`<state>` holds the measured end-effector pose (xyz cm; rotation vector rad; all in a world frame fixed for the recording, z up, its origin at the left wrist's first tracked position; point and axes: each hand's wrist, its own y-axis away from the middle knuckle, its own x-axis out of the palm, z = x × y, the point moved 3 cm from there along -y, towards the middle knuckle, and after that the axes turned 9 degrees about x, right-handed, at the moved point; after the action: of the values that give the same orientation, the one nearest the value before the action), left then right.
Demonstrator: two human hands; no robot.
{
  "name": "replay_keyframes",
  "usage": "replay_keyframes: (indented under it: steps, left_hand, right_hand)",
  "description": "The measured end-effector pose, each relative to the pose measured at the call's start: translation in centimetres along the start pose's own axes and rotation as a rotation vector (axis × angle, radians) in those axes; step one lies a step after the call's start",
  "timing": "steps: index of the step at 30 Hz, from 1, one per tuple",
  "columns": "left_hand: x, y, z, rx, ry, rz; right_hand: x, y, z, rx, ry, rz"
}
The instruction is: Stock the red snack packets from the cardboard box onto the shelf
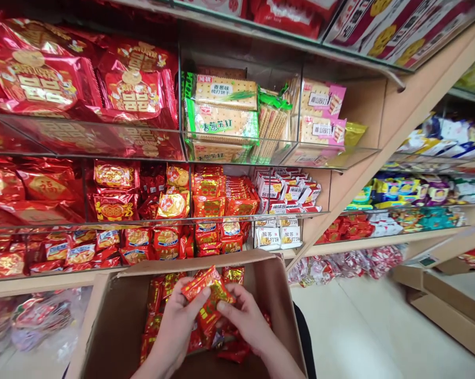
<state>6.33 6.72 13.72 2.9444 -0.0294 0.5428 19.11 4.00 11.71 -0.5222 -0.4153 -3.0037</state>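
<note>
Over an open cardboard box [111, 326], both my hands grip red-and-gold snack packets [208, 295]. My left hand [182, 313] is closed on their left side, its thumb lying across the front. From the right, my right hand [243, 310] pinches the same packets between thumb and fingers. How many packets are in the grip I cannot tell. More red packets [154, 310] lie in the box below, partly hidden by my hands and forearms.
Behind the box rise shelves with clear dividers, holding red snack bags [43, 84], green cracker packs [221, 116] and white packets [287, 189]. Red packets [208, 192] fill a bin straight ahead. Another cardboard box [451, 310] sits on the floor at right.
</note>
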Motion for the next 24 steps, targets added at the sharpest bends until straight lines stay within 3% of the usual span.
replay_keyframes:
  steps: [5,9,11,14,16,19,21,22,24]
  left_hand:
    - [0.3,-0.8,-1.3,-0.069,-0.020,0.075]
    - [0.1,-1.2,-1.0,0.022,-0.058,0.043]
    - [0.1,-1.2,-0.7,0.084,-0.080,0.015]
    - [-0.8,-1.4,-0.9,0.129,-0.170,0.020]
    - [-2.4,-1.9,-2.2,0.257,-0.416,0.032]
    - [-5.7,-2.7,-5.6,0.709,-1.002,-0.041]
    - [-7.8,-3.3,-7.4,0.928,-1.339,-0.077]
    - [-8.8,-3.6,-8.0,0.988,-1.454,-0.134]
    - [-10.8,-4.5,-8.5,0.890,-1.710,-0.258]
  right_hand:
    - [-0.5,0.1,0.9,0.030,-0.006,-0.085]
    - [-0.5,-0.2,1.4,-0.030,-0.166,-0.216]
    - [-0.1,-0.2,1.4,-0.049,-0.189,-0.192]
    - [0.2,0.0,2.0,-0.063,-0.030,-0.093]
    - [-0.4,0.2,3.7,-0.170,0.167,-0.158]
    - [-1.8,-0.1,8.7,-0.497,0.449,-0.440]
    - [-2.2,-1.1,12.6,-0.730,0.612,-0.594]
    - [-2.1,-2.1,14.4,-0.816,0.702,-0.637]
    - [-1.8,-4.9,17.6,-0.900,0.893,-0.684]
